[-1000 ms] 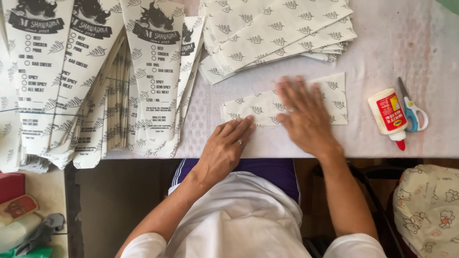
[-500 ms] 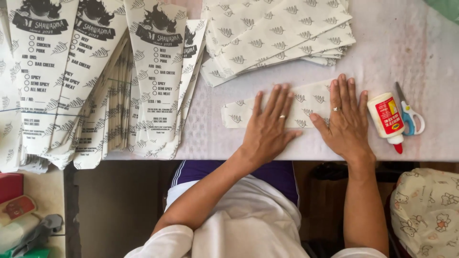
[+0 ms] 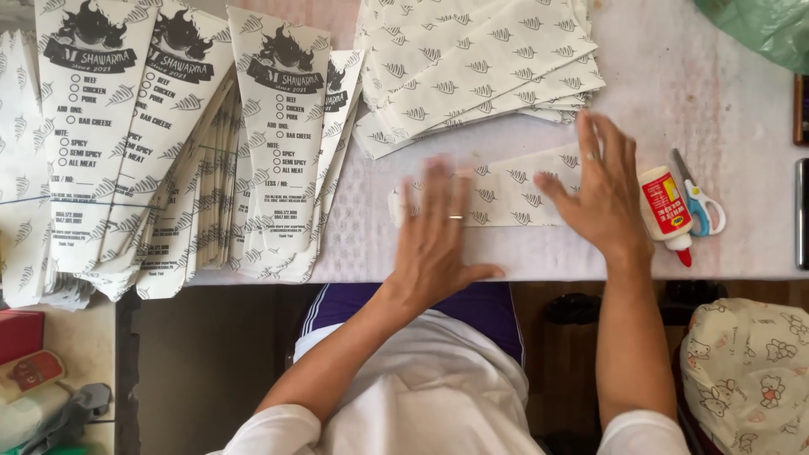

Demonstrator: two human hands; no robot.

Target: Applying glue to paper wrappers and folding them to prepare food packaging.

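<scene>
We take the long white paper sleeve printed with small grey leaves [image 3: 506,195] as our landmark; it lies flat across the white bench [image 3: 742,118], near the front edge. Far to its left fan out rows of finished white paper pouches with black printed headers [image 3: 168,143]. Our left hand [image 3: 438,240] lies flat on the sleeve's left part, grip released, fingers spread, grasping nothing. Behind the sleeve sits a loose stack of leaf-printed paper sheets [image 3: 480,59]. Our right hand [image 3: 600,194] presses its right end, grip likewise released. Just right of the sleeve lie a white glue bottle with a red label [image 3: 664,211] and blue-handled scissors [image 3: 698,202]. We judge the sleeve light, thin and easily creased, best held down with flat palms and lifted by its edges.
</scene>
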